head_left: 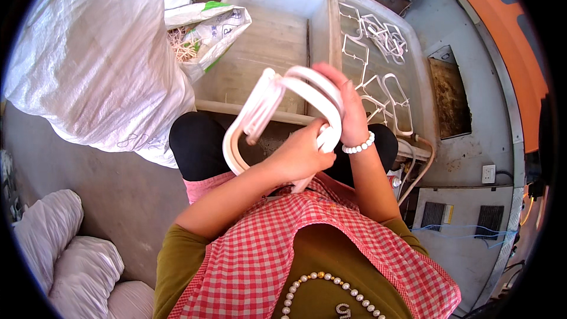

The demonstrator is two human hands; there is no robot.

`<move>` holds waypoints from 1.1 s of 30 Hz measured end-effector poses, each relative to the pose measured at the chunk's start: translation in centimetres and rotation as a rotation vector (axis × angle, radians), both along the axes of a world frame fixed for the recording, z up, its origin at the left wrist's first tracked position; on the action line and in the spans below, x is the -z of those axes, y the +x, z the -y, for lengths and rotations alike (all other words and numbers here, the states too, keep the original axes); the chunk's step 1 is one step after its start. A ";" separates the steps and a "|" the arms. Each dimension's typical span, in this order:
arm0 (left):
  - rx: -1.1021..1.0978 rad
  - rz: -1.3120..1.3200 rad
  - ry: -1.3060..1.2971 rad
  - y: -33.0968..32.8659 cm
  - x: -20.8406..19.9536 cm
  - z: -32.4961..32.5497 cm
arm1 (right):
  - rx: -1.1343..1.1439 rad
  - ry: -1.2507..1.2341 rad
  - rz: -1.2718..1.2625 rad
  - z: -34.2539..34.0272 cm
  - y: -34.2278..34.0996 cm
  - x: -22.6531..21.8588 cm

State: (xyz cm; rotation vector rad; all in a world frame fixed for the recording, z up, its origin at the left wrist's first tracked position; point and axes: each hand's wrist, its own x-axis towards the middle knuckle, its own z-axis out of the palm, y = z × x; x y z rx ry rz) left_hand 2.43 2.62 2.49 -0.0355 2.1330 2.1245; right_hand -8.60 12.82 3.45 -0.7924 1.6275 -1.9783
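Above my lap is a stack of pale pinkish-white plastic loops (241, 125), rounded and nested together, partly smeared by motion. My left hand (302, 152) is closed in a fist around the near right side of the loops. On their far right side lies my right hand (349, 111), its fingers curled over the outer curve and partly hidden. A short end of a plastic piece hangs below my left fist. Similar thin looped plastic pieces (387, 38), joined by narrow runners, lie in the right-hand tub (422, 77).
A second whitish tub (248, 20) stands left of it. Beside that, an open sack (227, 31) holds small pale plastic scraps (184, 46). A large white sack (94, 65) fills the left, with more sacks (88, 272) below. A grey machine (463, 212) stands at the right.
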 end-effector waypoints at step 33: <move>-0.544 -1.227 0.313 25.5 -17.8 14.7 | -0.343 -0.188 -1.846 19.2 3.4 -20.7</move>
